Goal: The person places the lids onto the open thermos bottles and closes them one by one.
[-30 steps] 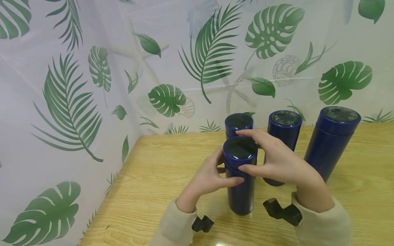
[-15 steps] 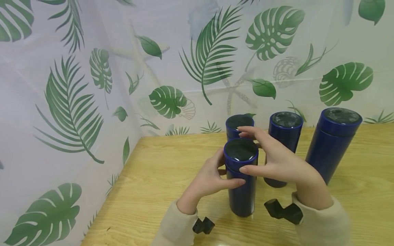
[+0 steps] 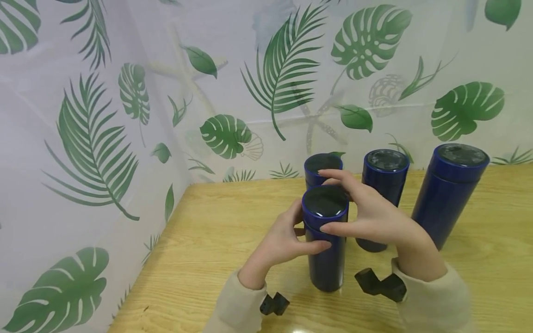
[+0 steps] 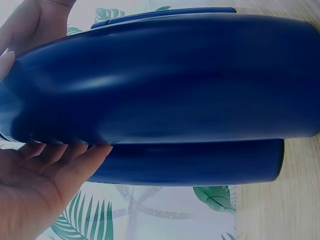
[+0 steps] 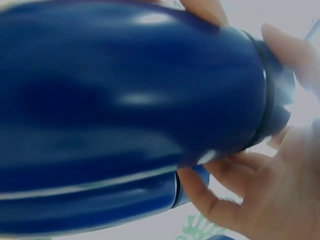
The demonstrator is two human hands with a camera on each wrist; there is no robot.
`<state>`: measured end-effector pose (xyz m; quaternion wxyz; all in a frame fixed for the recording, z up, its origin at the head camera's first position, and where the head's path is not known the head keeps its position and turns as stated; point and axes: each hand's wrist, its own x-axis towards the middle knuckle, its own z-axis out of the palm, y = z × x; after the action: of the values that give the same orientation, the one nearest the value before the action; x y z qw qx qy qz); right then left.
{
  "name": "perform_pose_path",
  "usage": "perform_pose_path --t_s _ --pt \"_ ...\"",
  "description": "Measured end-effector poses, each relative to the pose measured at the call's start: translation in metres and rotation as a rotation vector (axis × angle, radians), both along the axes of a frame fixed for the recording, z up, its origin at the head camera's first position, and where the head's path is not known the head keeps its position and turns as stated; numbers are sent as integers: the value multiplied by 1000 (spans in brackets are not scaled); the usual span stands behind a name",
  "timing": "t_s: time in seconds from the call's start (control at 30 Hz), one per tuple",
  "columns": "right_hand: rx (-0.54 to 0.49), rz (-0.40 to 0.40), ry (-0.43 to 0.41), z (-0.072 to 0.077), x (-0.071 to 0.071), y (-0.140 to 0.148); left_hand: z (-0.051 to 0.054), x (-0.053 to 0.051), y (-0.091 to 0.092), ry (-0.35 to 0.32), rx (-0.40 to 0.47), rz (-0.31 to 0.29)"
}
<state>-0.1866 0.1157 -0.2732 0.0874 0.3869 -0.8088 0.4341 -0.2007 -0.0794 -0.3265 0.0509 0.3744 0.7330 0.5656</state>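
A dark blue thermos flask [image 3: 326,266] with a glossy black top stands upright on the wooden table, seen lengthwise in both wrist views. Around its upper body, my left hand [image 3: 281,238] grips it, thumb across the front and fingers mostly hidden behind. My right hand [image 3: 379,219] holds the lid [image 3: 310,219] just above the seam, thumb at the front and fingers reaching round the far side. In the right wrist view, some right-hand fingers [image 5: 212,200] curl by the dark seam near the lid end. The lid sits on the flask.
A similar flask [image 3: 322,163] stands directly behind the held one. Two more flasks, one middle right [image 3: 385,178] and one far right [image 3: 447,199], stand on the wooden table [image 3: 208,249]. A leaf-printed cloth [image 3: 166,101] hangs behind and to the left.
Right-hand fingers and thumb shift slightly about the lid. The flask and left hand keep nearly the same place; the whole view bobs a little.
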Motion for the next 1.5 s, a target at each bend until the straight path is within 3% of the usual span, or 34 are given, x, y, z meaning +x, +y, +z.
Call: perform_pose_path --t_s 0.13,0.23,0.43,0.6,0.7,0.9,1.13,1.3,1.5 --pt "58 -154 2 3 7 -8 0 1 0 -2 -3 1" --pt "92 -182 -23 4 9 -10 0 1 -1 -4 -3 -1" --pt "61 -13 -83 1 4 2 0 1 0 -19 5 -12" --pt "8 145 -71 -3 -3 7 1 1 0 -24 11 -17" --pt "-12 185 -56 -3 -5 7 1 1 0 -25 10 -13" --pt "41 10 10 -1 -1 2 0 1 0 -25 7 -12" --pt "106 -185 2 2 6 -7 0 0 0 -13 -2 -3" --pt "109 -176 4 3 7 -5 0 0 0 -17 -1 -4" --pt "62 -54 52 3 7 3 0 1 0 -30 -5 -1"
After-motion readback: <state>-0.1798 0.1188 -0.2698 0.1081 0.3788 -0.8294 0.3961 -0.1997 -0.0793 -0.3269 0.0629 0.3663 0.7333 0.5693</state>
